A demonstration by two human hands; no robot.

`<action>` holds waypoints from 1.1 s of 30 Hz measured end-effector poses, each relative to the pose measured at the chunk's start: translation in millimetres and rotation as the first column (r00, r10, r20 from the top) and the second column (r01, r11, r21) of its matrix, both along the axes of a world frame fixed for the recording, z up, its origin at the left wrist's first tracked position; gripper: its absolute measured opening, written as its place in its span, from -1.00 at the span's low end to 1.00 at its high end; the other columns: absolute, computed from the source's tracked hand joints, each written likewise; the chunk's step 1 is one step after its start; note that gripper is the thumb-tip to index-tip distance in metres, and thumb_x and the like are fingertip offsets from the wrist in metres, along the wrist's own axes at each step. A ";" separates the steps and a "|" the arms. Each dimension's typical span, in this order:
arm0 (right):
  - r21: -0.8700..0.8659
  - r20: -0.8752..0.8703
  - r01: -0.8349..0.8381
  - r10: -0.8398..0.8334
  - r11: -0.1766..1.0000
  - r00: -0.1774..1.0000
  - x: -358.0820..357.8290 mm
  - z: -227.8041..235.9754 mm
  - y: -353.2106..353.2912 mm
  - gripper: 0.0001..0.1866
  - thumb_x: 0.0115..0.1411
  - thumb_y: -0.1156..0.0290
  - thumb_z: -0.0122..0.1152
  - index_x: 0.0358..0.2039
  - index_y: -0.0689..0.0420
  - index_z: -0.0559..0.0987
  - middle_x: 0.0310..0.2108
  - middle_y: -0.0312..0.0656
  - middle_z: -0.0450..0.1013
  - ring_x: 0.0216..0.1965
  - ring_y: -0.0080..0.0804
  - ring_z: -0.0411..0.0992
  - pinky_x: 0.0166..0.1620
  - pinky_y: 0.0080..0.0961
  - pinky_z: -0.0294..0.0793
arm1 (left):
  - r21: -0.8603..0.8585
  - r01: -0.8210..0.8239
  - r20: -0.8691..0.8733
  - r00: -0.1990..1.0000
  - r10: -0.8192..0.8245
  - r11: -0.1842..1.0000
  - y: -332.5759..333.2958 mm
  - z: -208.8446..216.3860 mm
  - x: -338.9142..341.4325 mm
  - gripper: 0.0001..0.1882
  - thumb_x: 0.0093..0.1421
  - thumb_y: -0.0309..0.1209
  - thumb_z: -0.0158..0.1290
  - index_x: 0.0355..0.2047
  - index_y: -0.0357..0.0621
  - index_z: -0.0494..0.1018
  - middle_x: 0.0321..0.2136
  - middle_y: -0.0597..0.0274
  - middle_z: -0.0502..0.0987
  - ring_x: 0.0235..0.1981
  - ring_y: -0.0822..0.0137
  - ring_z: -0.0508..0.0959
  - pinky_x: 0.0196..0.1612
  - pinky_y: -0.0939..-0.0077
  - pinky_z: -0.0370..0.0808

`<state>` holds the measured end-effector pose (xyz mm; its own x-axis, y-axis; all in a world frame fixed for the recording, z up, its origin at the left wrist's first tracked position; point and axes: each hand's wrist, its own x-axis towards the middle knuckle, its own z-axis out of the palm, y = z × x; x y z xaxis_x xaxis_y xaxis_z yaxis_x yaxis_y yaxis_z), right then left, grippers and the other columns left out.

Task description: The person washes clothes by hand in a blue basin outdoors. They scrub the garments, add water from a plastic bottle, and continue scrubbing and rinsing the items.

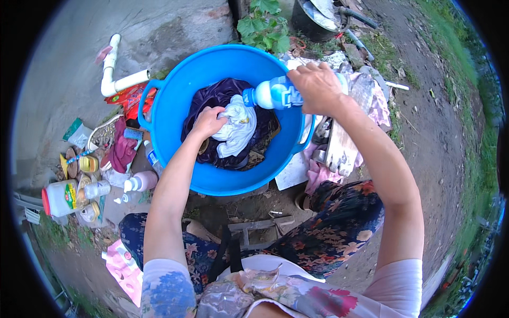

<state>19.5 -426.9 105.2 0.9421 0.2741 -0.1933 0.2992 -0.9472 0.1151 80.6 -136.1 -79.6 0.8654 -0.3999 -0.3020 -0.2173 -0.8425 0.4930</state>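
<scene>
A large blue plastic tub (212,61) stands in front of me. Dark purple clothing (204,100) lies in it, with a bunched white cloth (238,127) on top. My left hand (209,123) is closed on the left edge of that white cloth. Over the tub's right side, my right hand (318,87) grips a blue and white detergent bottle (273,94) from above. The bottle is tilted on its side, its blue cap end pointing left over the cloth. Whether any liquid flows from it, I cannot make out.
To the left stand a red-lidded jar (61,197), a pink bottle (142,182) and a blue brush (132,133). A white pipe (122,82) juts from the wall. Right of the tub are a wooden board (342,148) and pink cloth (318,177). A dark bucket (318,21) stands behind.
</scene>
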 end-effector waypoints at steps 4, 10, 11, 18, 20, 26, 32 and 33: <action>0.404 0.101 0.125 -0.180 0.906 0.979 -14.5 -1.8 -61.4 -0.16 -0.44 0.22 0.49 -0.02 0.15 0.44 -0.13 -0.07 0.45 0.00 -0.10 0.37 0.08 -0.25 0.32 | -0.220 0.003 0.069 0.998 0.013 0.975 -12.0 32.6 0.4 -0.45 0.05 -0.22 0.13 0.04 -0.18 0.40 -0.02 -0.11 0.42 0.02 0.01 0.43 0.08 0.27 0.36; 0.781 0.001 0.381 -0.611 0.495 0.792 10.5 -38.3 -138.7 -0.13 -0.44 0.08 0.50 -0.08 0.30 0.49 -0.17 0.08 0.46 -0.12 -0.05 0.45 -0.03 -0.30 0.41 | 0.137 0.182 -0.007 0.983 -0.183 0.974 -17.2 20.7 -29.3 -0.26 -0.10 -0.11 0.26 0.10 -0.09 0.35 -0.01 -0.25 0.37 0.04 -0.16 0.37 0.09 0.13 0.34; 0.816 -0.031 0.394 -0.649 0.423 0.760 22.0 -46.1 -143.6 -0.12 -0.42 0.03 0.51 -0.06 0.27 0.48 -0.16 0.05 0.48 -0.14 -0.13 0.47 -0.02 -0.33 0.42 | 0.249 0.232 0.063 0.965 -0.254 0.940 -12.8 6.6 -37.1 -0.25 -0.11 -0.09 0.27 0.11 -0.04 0.35 -0.01 -0.29 0.36 0.02 -0.21 0.37 0.08 0.09 0.34; 0.975 -0.121 0.218 -0.723 0.042 0.681 108.2 -122.9 -176.8 -0.24 -0.35 0.54 0.51 -0.03 0.18 0.40 -0.16 -0.16 0.50 -0.14 -0.33 0.46 0.02 -0.38 0.39 | 0.334 0.226 0.035 0.967 -0.252 0.915 -27.5 -3.3 -43.7 -0.40 -0.09 -0.24 0.28 0.01 0.01 0.43 -0.10 -0.15 0.39 0.00 -0.16 0.38 -0.01 0.08 0.42; 0.960 -0.109 0.271 -0.795 0.071 0.597 129.5 -152.3 -189.1 -0.22 -0.37 0.58 0.48 -0.01 0.16 0.39 -0.13 -0.17 0.49 -0.10 -0.32 0.45 0.04 -0.36 0.37 | 0.377 0.216 0.059 0.965 -0.256 0.901 -32.4 -8.0 -46.7 -0.44 -0.10 -0.29 0.29 -0.02 -0.01 0.45 -0.09 -0.10 0.39 0.01 -0.15 0.37 -0.04 0.07 0.45; 0.921 -0.077 0.374 -0.886 0.114 0.458 151.5 -239.4 -179.0 -0.19 -0.43 0.30 0.56 -0.07 0.14 0.41 -0.17 -0.07 0.51 -0.11 -0.18 0.47 0.02 -0.34 0.37 | 0.379 0.217 0.012 0.971 -0.239 0.900 -34.4 -12.9 -44.1 -0.55 -0.09 -0.32 0.26 -0.13 -0.02 0.48 -0.06 -0.05 0.35 0.08 -0.13 0.32 -0.10 0.10 0.51; 0.796 -0.260 0.578 -0.759 0.182 0.597 138.4 -269.3 -219.1 -0.23 -0.33 0.34 0.52 -0.02 0.17 0.42 -0.11 -0.05 0.50 -0.10 -0.18 0.47 0.01 -0.37 0.40 | 0.382 0.193 0.124 0.958 -0.257 0.904 -39.8 -24.5 -39.5 -0.71 -0.07 -0.38 0.19 -0.26 0.02 0.52 -0.17 -0.01 0.41 -0.03 -0.06 0.40 -0.20 0.16 0.55; 0.710 -0.280 0.653 -0.746 0.262 0.604 134.3 -261.5 -223.0 -0.27 -0.30 0.35 0.51 -0.02 0.19 0.45 -0.14 -0.06 0.51 -0.12 -0.19 0.49 -0.02 -0.39 0.42 | 0.384 0.177 0.110 0.966 -0.236 0.906 -33.9 -27.1 -39.5 -0.70 -0.07 -0.39 0.18 -0.25 0.02 0.51 -0.16 0.00 0.41 -0.01 -0.06 0.39 -0.18 0.14 0.54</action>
<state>153.8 -649.8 -156.3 0.8361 -0.5132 -0.1940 -0.4908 -0.5417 -0.6823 41.1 -170.1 -106.8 0.8222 -0.4601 -0.3351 -0.4530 -0.8854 0.1042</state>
